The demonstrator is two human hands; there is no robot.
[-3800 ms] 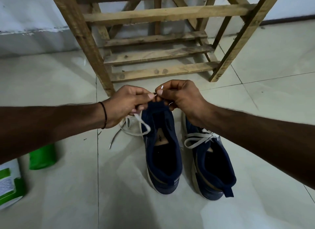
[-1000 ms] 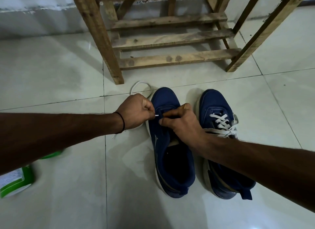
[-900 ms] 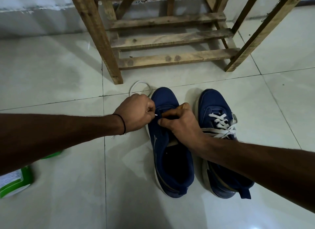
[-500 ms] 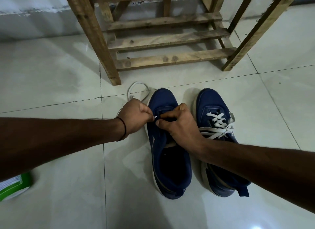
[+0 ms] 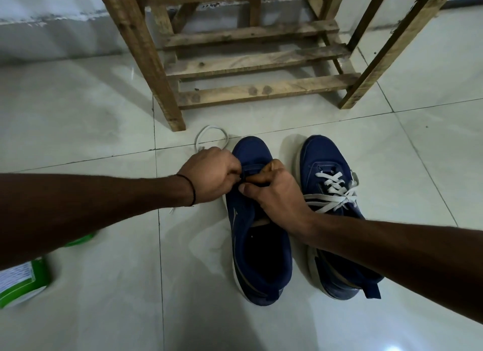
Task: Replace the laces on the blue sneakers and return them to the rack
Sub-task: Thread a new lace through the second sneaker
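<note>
Both blue sneakers stand on the floor (image 5: 109, 298), just near of the wooden rack (image 5: 264, 90). The right sneaker (image 5: 321, 154) is laced in white; the left sneaker (image 5: 261, 262) shows no lacing yet. The left hand (image 5: 212, 174) is curled tight at the far eyelets, apparently pinching the white lace (image 5: 210, 127) (its tip is hidden), while the right hand (image 5: 275, 195) pinches the sneaker's eyelet edge. Risks, as I judge them: the tip misses or frays at the eyelet, the slack loop on the floor snags under the wrist, or the lace pulls through unevenly.
</note>
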